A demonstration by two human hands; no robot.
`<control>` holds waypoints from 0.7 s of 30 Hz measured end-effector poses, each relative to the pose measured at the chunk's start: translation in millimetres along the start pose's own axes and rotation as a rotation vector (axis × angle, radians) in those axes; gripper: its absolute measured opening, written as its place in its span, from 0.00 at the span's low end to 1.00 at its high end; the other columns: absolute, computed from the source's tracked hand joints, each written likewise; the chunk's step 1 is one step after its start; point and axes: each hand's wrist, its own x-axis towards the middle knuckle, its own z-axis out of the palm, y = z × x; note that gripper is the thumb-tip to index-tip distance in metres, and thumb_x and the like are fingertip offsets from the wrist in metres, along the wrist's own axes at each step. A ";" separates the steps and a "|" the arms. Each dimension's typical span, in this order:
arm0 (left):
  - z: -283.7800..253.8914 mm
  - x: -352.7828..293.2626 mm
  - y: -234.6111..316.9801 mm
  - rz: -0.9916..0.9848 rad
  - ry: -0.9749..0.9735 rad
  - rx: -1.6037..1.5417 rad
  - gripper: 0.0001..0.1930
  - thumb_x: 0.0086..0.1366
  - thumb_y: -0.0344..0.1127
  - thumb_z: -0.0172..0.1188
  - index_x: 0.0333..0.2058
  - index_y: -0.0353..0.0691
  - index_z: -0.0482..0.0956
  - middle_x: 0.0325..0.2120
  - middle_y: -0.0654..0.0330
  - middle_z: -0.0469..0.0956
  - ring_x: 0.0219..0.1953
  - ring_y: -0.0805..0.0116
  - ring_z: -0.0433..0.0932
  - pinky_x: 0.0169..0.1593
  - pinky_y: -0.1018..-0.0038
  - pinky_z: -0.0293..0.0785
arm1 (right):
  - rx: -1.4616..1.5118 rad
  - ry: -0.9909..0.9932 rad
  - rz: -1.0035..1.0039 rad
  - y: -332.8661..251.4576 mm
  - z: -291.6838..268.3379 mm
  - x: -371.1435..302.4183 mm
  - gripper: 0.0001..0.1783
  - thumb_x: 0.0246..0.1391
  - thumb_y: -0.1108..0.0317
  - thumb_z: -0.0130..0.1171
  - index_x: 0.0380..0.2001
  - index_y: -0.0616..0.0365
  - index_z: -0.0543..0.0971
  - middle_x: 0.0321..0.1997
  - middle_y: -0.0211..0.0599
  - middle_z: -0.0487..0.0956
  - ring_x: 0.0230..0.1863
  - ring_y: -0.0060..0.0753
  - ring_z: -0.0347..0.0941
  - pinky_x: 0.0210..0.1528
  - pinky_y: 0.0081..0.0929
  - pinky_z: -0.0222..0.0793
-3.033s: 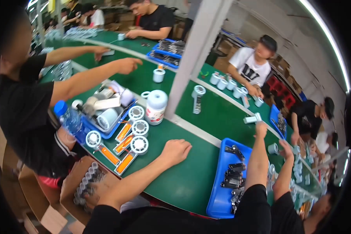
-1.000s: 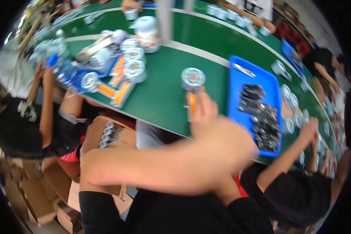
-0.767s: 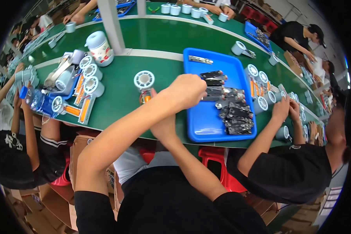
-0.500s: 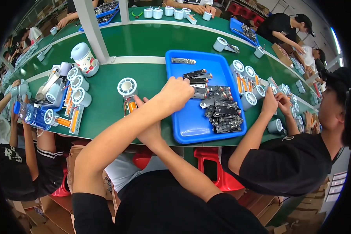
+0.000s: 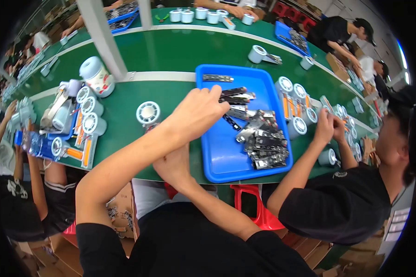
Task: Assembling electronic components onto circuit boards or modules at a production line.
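My left hand (image 5: 199, 110) reaches across to the blue tray (image 5: 217, 171), its fingers curled at the near-left end of a pile of narrow black circuit boards (image 5: 266, 138). The fingertips touch the upper boards; whether one is pinched is hidden. Beneath my left forearm lies my right hand (image 5: 172, 165), close to the table's front edge, its fingers covered by that forearm. Just beyond the forearm a light-blue fan head (image 5: 148, 112) with a round white grille sits on the green table, wires running from it. Its lower part is hidden.
At left are several fan units with orange batteries (image 5: 86, 152), a patterned white-and-blue bottle (image 5: 97, 77) and a clear blue water bottle (image 5: 37, 144). A metal post (image 5: 101, 41) rises behind. More fan units (image 5: 299, 125) stand right of the tray, beside a co-worker's hands (image 5: 326, 125).
My left hand has shifted slightly left at the boards, and one board now lies tilted below it. My right hand's fingers, partly visible before, are now behind my left forearm.
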 end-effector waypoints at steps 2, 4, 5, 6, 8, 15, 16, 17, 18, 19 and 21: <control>-34.4 -20.8 -8.9 -0.152 0.010 -0.067 0.07 0.57 0.25 0.61 0.35 0.44 0.79 0.28 0.60 0.68 0.21 0.55 0.72 0.26 0.62 0.69 | 0.048 0.002 -0.010 -1.1 0.9 0.9 0.25 0.60 0.68 0.53 0.60 0.65 0.74 0.60 0.53 0.77 0.59 0.58 0.71 0.64 0.52 0.58; -63.4 -53.7 -28.6 -0.251 0.099 -0.081 0.13 0.57 0.23 0.61 0.41 0.45 0.80 0.27 0.60 0.70 0.19 0.57 0.69 0.24 0.63 0.68 | -0.009 0.089 0.011 6.2 6.4 -3.0 0.23 0.61 0.73 0.47 0.59 0.65 0.73 0.55 0.52 0.78 0.56 0.55 0.71 0.65 0.51 0.58; -74.6 -75.5 -39.8 -0.329 0.129 -0.093 0.13 0.58 0.22 0.60 0.41 0.43 0.80 0.27 0.60 0.73 0.19 0.59 0.70 0.25 0.65 0.69 | 0.006 0.073 0.004 5.6 5.2 -2.9 0.23 0.61 0.73 0.47 0.59 0.65 0.73 0.55 0.52 0.78 0.56 0.55 0.71 0.65 0.51 0.58; -83.5 -94.9 -46.8 -0.404 0.161 -0.108 0.13 0.60 0.21 0.60 0.42 0.42 0.80 0.28 0.60 0.76 0.20 0.62 0.71 0.26 0.67 0.70 | 0.097 0.139 0.030 4.8 3.0 -2.4 0.23 0.62 0.73 0.46 0.60 0.64 0.72 0.54 0.51 0.78 0.55 0.54 0.71 0.65 0.49 0.59; -91.9 -127.9 -45.1 -0.492 0.255 -0.136 0.10 0.63 0.20 0.58 0.42 0.38 0.80 0.30 0.59 0.81 0.22 0.65 0.73 0.29 0.71 0.71 | 0.200 0.190 0.056 2.3 5.1 -1.3 0.23 0.62 0.73 0.46 0.60 0.64 0.71 0.53 0.50 0.78 0.55 0.53 0.71 0.65 0.47 0.60; -44.1 -203.6 -42.9 -0.853 0.336 -0.268 0.10 0.61 0.21 0.60 0.41 0.35 0.80 0.29 0.56 0.83 0.26 0.61 0.79 0.31 0.70 0.75 | 0.306 0.174 0.099 -3.1 -0.9 -2.4 0.19 0.63 0.72 0.48 0.56 0.63 0.75 0.53 0.47 0.78 0.53 0.48 0.72 0.62 0.39 0.62; -33.1 -206.6 -40.9 -0.787 0.364 -0.250 0.10 0.60 0.21 0.62 0.41 0.34 0.80 0.30 0.56 0.83 0.26 0.62 0.79 0.33 0.71 0.75 | 0.274 0.168 0.085 -2.9 -2.4 -1.1 0.18 0.63 0.71 0.49 0.54 0.63 0.76 0.52 0.46 0.78 0.52 0.46 0.72 0.61 0.38 0.63; -26.7 -207.4 -39.5 -0.722 0.392 -0.230 0.10 0.59 0.21 0.63 0.41 0.34 0.81 0.31 0.56 0.84 0.27 0.63 0.79 0.35 0.73 0.76 | 0.243 0.162 0.069 -4.0 -2.8 0.8 0.17 0.63 0.71 0.51 0.53 0.62 0.77 0.51 0.46 0.78 0.51 0.45 0.72 0.59 0.37 0.63; -23.3 -206.2 -38.1 -0.727 0.395 -0.241 0.10 0.59 0.21 0.63 0.41 0.34 0.81 0.31 0.56 0.84 0.27 0.63 0.79 0.35 0.73 0.76 | 0.231 0.159 0.072 -7.4 -3.6 2.6 0.17 0.63 0.71 0.51 0.53 0.62 0.77 0.51 0.46 0.78 0.51 0.45 0.72 0.59 0.37 0.63; -20.2 -204.5 -36.8 -0.698 0.441 -0.242 0.11 0.59 0.20 0.63 0.41 0.34 0.81 0.32 0.56 0.84 0.28 0.63 0.79 0.35 0.73 0.76 | 0.057 0.140 0.034 -14.0 -5.4 5.7 0.16 0.62 0.70 0.53 0.51 0.62 0.78 0.49 0.44 0.78 0.49 0.44 0.71 0.57 0.35 0.63; -14.4 -200.7 -35.3 -0.642 0.533 -0.232 0.11 0.58 0.20 0.64 0.40 0.35 0.82 0.34 0.57 0.83 0.29 0.63 0.79 0.36 0.72 0.77 | -0.284 0.097 -0.048 -26.7 -7.1 14.6 0.15 0.60 0.68 0.58 0.48 0.61 0.80 0.45 0.41 0.77 0.46 0.41 0.71 0.52 0.32 0.63</control>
